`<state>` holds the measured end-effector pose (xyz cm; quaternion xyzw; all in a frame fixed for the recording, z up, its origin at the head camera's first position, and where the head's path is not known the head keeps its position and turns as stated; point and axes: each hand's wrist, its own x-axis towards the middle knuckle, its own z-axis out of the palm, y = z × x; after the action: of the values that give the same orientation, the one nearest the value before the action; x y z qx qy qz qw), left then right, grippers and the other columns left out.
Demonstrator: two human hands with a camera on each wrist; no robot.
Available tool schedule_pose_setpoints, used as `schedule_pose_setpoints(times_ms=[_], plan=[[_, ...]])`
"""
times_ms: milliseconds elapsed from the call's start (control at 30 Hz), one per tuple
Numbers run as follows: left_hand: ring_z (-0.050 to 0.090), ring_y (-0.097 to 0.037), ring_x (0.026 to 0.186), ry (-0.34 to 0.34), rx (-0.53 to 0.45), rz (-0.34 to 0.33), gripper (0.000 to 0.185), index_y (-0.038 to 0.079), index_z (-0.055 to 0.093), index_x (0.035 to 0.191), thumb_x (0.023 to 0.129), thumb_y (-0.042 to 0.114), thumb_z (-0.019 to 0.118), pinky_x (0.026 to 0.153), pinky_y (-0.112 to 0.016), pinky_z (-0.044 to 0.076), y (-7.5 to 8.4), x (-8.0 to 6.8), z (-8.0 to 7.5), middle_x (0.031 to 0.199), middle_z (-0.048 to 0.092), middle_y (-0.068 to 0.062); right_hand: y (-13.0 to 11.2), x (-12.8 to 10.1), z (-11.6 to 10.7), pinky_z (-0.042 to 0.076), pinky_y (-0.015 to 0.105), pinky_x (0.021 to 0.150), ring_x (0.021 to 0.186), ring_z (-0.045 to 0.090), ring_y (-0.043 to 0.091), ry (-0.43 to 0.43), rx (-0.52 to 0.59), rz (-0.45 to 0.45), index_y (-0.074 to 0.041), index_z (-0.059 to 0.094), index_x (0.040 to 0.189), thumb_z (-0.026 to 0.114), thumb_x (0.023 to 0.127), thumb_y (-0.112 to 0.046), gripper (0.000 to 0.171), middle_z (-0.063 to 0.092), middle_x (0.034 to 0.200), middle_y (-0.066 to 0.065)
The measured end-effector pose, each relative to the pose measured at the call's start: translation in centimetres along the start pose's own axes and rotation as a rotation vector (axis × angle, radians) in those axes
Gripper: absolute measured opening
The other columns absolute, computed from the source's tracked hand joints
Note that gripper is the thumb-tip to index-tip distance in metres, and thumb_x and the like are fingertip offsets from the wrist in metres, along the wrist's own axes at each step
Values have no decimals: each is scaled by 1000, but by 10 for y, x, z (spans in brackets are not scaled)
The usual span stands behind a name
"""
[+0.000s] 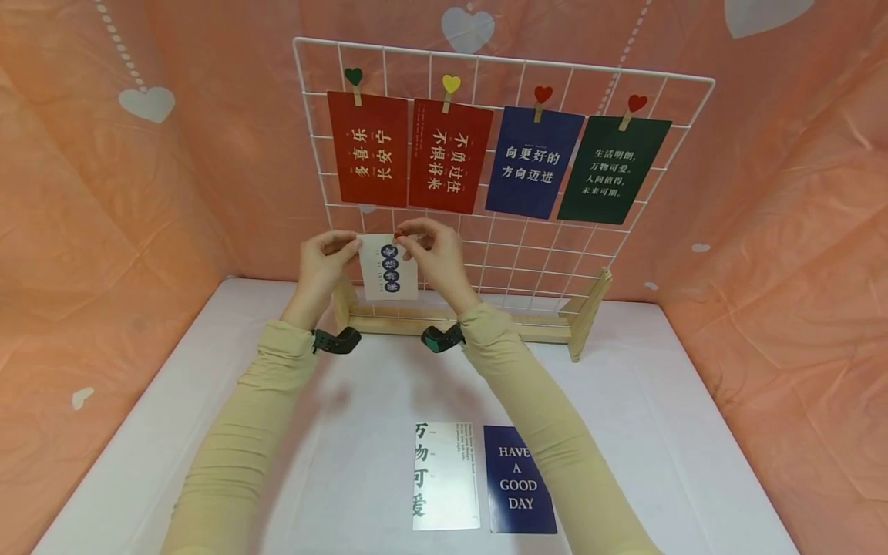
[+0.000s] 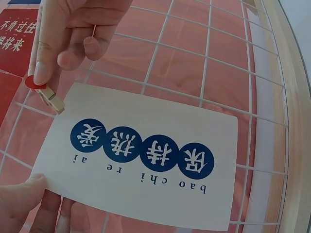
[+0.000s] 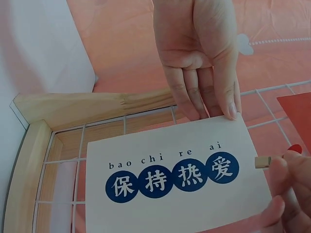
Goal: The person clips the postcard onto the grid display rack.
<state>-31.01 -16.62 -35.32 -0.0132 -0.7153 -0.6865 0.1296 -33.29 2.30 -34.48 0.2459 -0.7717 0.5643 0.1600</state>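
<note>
Left hand (image 1: 319, 266): fingers pinch the white card (image 1: 378, 285) before the wire grid (image 1: 502, 58). Right hand (image 1: 440, 258): fingers clamped on a clothespin (image 2: 51, 99) at the card's edge. Pale bench (image 1: 347, 462) carries a green-lettered card (image 1: 447, 478) and blue card (image 1: 516, 482). Orange drapes (image 1: 83, 231) behind.

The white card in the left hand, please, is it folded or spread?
Spread: the white card shows no fold, and all four blue circles show whole.
</note>
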Motion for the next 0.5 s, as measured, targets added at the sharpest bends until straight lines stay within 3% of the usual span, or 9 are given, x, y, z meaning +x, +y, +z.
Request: schedule_pose_setpoints(times_ms=[200,367,500], plan=[[60,-15,90,27,14,23,26,-10,62,113,93,7,63,85,-25,53,0,1,2,97,64,-7,-2,1,2,56,40,59,58,62,34,2,53,14,-2,67,105,66,90,-6,15,68,98,9],[61,-13,87,52,29,30,24,-10,63,111,92,5,63,86,-28,53,0,1,3,94,64,-6,-3,2,4,53,33,51,52,60,28,8,52,5,-3,67,105,65,91,-6,14,69,97,6],[62,-15,87,59,50,32,24,-9,64,111,92,6,64,86,-29,53,0,1,4,97,65,-9,-3,3,5,54,34,53,53,59,28,3,41,8,-3,68,103,66,90,-7,13,70,95,5]])
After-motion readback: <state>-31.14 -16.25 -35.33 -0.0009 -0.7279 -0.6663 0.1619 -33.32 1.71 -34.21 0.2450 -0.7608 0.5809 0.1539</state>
